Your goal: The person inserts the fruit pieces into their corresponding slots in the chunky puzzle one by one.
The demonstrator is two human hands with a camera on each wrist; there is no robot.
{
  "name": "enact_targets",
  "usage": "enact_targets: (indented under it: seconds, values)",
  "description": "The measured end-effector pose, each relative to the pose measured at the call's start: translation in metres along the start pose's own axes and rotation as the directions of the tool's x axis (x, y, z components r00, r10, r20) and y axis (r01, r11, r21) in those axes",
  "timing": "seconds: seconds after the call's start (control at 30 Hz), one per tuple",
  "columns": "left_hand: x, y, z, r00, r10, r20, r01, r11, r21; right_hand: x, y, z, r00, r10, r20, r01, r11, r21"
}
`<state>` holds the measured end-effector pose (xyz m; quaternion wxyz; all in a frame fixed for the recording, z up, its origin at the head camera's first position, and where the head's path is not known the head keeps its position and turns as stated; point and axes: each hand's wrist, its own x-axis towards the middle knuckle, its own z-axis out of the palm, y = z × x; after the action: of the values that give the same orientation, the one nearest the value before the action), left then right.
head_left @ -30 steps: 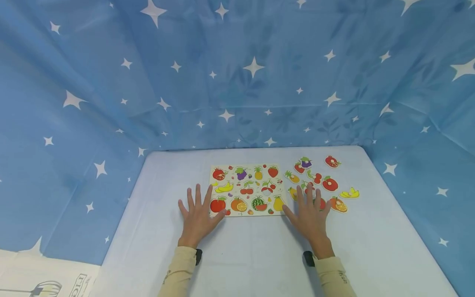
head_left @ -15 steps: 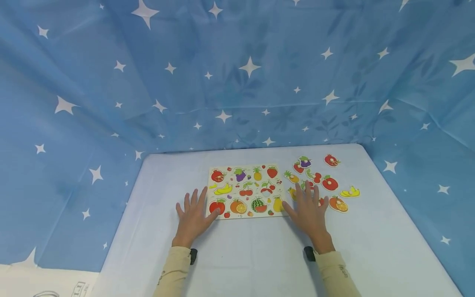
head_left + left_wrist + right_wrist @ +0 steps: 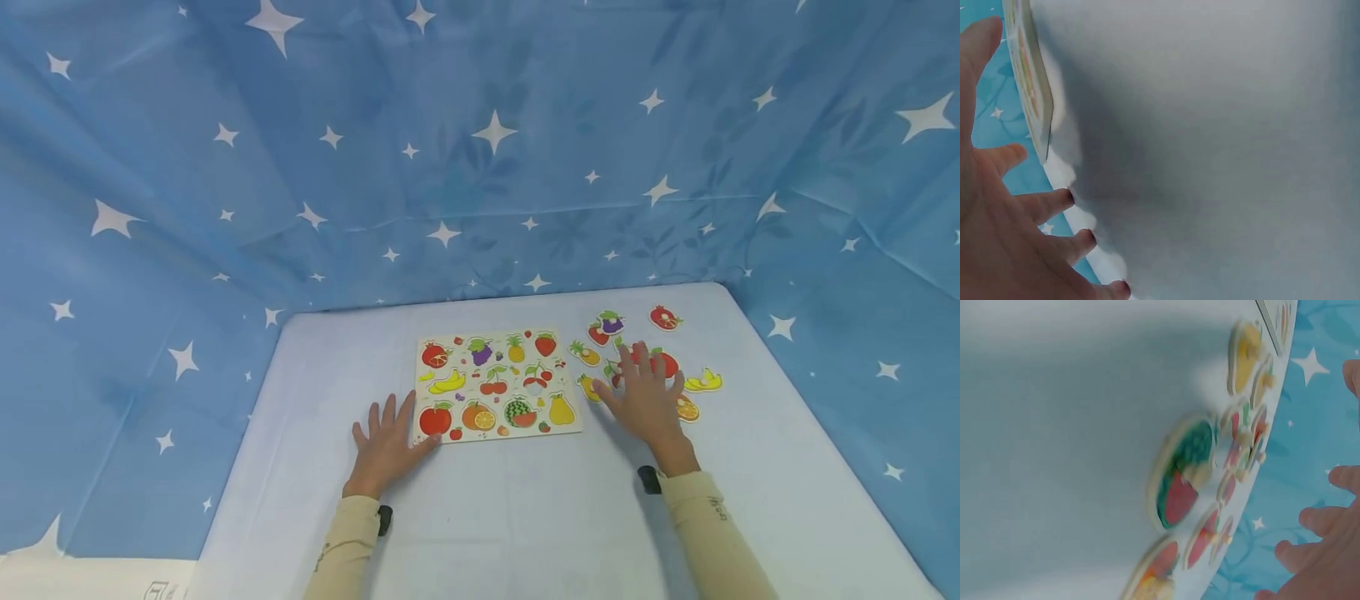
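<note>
A fruit puzzle board point(image 3: 480, 392) lies flat on the table, printed with apple, bananas, cherries, grapes and other fruit. At its near left corner is my left hand point(image 3: 384, 446), fingers spread, thumb by the board's edge; contact is unclear. My right hand point(image 3: 645, 404) is spread above the loose knobbed fruit pieces to the right of the board and holds nothing. Around it show a pineapple piece point(image 3: 585, 353), a pear piece point(image 3: 589, 388), a banana piece point(image 3: 703, 382) and an orange piece point(image 3: 686, 408). The right wrist view reveals a watermelon piece point(image 3: 1175, 487), hidden from the head view.
Farther back lie a grape piece point(image 3: 612, 323) and a pomegranate piece point(image 3: 664, 317). The white table point(image 3: 480, 533) is bordered at the back and sides by a blue star-patterned cloth point(image 3: 450, 167).
My right hand has moved right and a little farther forward over the loose pieces. The left hand has drawn back slightly, its thumb now at the board's corner. The head view has shifted somewhat.
</note>
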<state>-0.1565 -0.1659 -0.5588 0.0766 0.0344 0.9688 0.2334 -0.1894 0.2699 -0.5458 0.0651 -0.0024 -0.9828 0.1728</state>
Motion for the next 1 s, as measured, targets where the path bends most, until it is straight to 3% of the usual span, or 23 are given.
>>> enact_targets:
  seconds: [0.4,0.67,1.0]
  values:
    - [0.003,-0.002,0.010,1.000,-0.009,0.020,0.008,1.000,0.025,0.037,0.037,-0.025,0.998,0.049,0.042,-0.050,0.998,0.025]
    - [0.003,-0.005,0.012,0.999,-0.030,0.025,0.030,0.999,0.027,0.061,0.064,-0.041,0.989,0.091,0.114,-0.112,0.973,0.202]
    - [0.007,-0.004,0.014,0.995,-0.071,0.072,0.068,0.997,0.035,0.081,0.082,-0.058,0.980,0.126,0.153,-0.154,0.970,0.191]
